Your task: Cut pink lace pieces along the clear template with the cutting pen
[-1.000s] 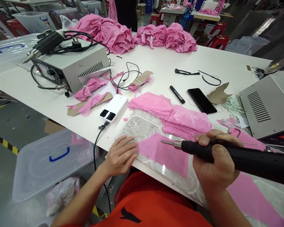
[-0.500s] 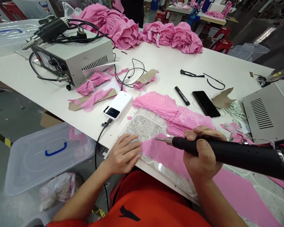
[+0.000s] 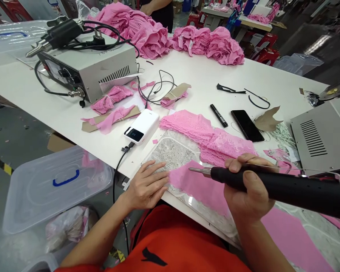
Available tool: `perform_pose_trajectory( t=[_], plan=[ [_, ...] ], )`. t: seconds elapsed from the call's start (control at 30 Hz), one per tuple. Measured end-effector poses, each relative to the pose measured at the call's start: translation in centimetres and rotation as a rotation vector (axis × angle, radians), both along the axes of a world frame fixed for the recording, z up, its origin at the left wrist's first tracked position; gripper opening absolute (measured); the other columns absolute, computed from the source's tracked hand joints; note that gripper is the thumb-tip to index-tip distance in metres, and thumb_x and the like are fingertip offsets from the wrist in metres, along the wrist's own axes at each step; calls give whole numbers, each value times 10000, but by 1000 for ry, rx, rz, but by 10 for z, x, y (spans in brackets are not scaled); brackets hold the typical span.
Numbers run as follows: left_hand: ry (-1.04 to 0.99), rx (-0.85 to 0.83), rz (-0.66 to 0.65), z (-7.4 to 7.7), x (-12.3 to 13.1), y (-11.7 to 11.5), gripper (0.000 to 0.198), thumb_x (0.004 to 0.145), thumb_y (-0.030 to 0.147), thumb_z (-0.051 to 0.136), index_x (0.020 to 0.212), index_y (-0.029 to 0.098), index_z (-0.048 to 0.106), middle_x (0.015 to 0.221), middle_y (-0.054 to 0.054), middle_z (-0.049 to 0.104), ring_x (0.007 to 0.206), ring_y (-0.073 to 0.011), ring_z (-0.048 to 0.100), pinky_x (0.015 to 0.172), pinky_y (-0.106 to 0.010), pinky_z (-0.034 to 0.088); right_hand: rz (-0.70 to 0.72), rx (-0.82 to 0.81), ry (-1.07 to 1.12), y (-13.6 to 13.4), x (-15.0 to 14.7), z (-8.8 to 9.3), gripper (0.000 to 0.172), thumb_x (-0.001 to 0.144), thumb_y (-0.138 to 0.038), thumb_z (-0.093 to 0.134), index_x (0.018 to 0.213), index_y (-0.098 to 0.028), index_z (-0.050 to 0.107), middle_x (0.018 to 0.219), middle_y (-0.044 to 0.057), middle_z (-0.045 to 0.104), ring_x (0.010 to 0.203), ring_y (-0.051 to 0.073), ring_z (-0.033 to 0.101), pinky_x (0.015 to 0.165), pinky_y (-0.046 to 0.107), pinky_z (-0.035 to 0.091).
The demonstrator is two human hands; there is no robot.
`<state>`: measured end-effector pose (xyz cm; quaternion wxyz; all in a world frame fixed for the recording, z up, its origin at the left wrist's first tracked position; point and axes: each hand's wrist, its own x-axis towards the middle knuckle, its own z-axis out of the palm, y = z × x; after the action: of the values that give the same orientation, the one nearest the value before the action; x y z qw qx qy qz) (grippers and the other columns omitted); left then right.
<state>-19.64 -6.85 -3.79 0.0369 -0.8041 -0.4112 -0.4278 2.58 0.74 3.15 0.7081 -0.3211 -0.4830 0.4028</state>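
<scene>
Here, the fingers of the left hand lie flat and spread, pressing one end of a pink lace strip onto a clear pitted cutting plate at the near edge of the white table. The right hand is wrapped tight around a black rod-shaped hot cutting tool, whose metal tip hovers just above the strip. Trimming seems to be in hand; a clean cut calls for taut fabric and for fingers kept clear of the tip.
</scene>
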Motion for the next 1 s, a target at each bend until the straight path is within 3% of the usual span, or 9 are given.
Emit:
perform_pose_trajectory(
  t=[0.1, 0.27, 0.37, 0.47, 0.57, 0.67, 1.0],
  plan=[
    [-4, -4, -3, 3, -3, -2, 229, 874, 106, 579, 1084, 178, 637, 998, -70, 762, 1150, -266, 657, 991, -470, 504, -60, -22, 14, -2, 23, 10, 142, 643, -189, 617, 784, -188, 600, 782, -15, 566, 564, 97, 514, 586, 304, 477],
    [4, -8, 30, 11, 9, 3, 320, 835, 27, 628, 1120, 171, 636, 1024, -89, 748, 1154, -270, 645, 1011, -483, 490, -318, 66, -20, -4, 90, 25, 141, 583, -217, 561, 721, -186, 573, 710, -17, 546, 510, 93, 473, 532, 285, 435],
    [-11, -9, -71, 20, 43, 11, 357, 830, 19, 637, 1152, 173, 630, 1064, -89, 739, 1158, -260, 637, 1022, -465, 489, -439, 49, -2, -9, 131, 24, 146, 567, -224, 568, 706, -182, 565, 693, -17, 539, 507, 89, 472, 543, 282, 434],
    [26, -31, -255, 28, 95, 15, 315, 866, 52, 611, 1158, 165, 637, 1086, -91, 734, 1162, -234, 629, 1060, -432, 467, -462, 3, 40, -16, 154, 16, 145, 569, -218, 587, 708, -183, 566, 700, -22, 546, 518, 85, 477, 565, 279, 435],
    [116, -45, -423, 29, 143, 18, 221, 919, 123, 572, 1124, 144, 652, 1125, -104, 722, 1178, -228, 615, 1085, -431, 436, -445, 20, 59, -20, 160, 6, 139, 588, -211, 593, 722, -184, 567, 715, -22, 557, 531, 86, 485, 574, 279, 434],
    [188, -75, -494, 25, 174, 19, 211, 968, 214, 539, 1135, 142, 645, 1188, -95, 702, 1196, -233, 599, 1095, -443, 415, -440, 42, 80, -19, 159, 0, 152, 606, -210, 601, 752, -184, 569, 736, -19, 568, 542, 90, 497, 582, 287, 439],
    [356, -155, -410, 14, 191, 26, 373, 1003, 395, 476, 1273, 163, 590, 1367, -120, 593, 1331, -289, 493, 1167, -517, 271, -439, 32, 88, -12, 160, -6, 154, 628, -238, 606, 767, -200, 553, 756, -23, 561, 551, 96, 495, 571, 294, 438]
  ],
)
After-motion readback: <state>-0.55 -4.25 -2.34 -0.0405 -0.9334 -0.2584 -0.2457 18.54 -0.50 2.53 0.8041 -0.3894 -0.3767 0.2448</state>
